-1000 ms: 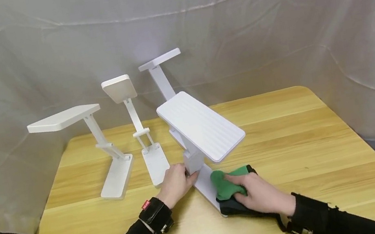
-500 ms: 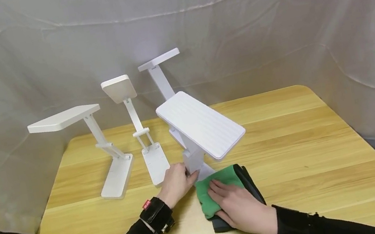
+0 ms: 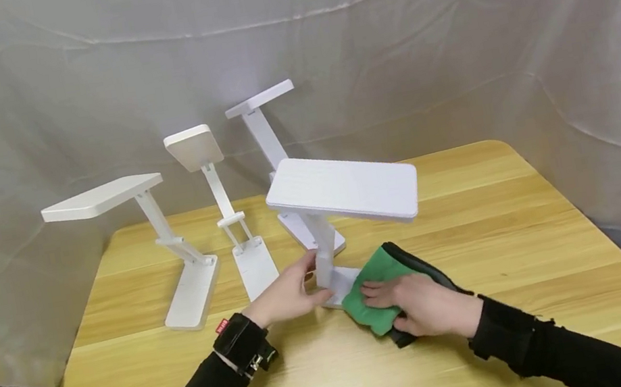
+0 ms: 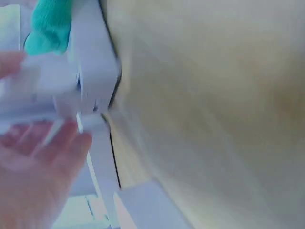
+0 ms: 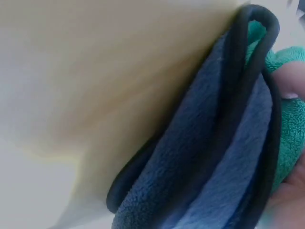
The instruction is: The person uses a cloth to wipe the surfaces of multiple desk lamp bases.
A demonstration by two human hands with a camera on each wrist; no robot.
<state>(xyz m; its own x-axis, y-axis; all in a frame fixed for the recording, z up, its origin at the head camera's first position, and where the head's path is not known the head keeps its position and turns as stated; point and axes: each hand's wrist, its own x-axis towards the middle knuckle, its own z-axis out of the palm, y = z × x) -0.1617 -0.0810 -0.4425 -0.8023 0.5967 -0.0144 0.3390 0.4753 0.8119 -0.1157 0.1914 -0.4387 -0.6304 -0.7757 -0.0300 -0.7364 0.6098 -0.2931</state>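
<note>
A white desk lamp [image 3: 346, 187] stands in front of me, its flat head tilted above its base [image 3: 342, 277]. My left hand [image 3: 286, 295] holds the lamp low down, thumb and fingers on either side of the hinge at the foot of its stem. In the left wrist view, blur hides exactly where those fingers [image 4: 64, 148] touch. My right hand [image 3: 427, 300] grips a folded cloth [image 3: 382, 274], green on one face and dark grey with black edging on the other. The cloth lies against the right end of the base.
Three more white desk lamps stand behind and to the left: one at far left [image 3: 188, 296], a middle one [image 3: 256, 264], and one at the back [image 3: 264, 136], partly hidden by the held lamp. Grey sheeting [image 3: 389, 71] hangs behind the wooden table [image 3: 542, 250].
The held lamp has turned, so its head now points more to the right and its base has swung right. The right hand first swept the cloth left over the base, then moved back right.
</note>
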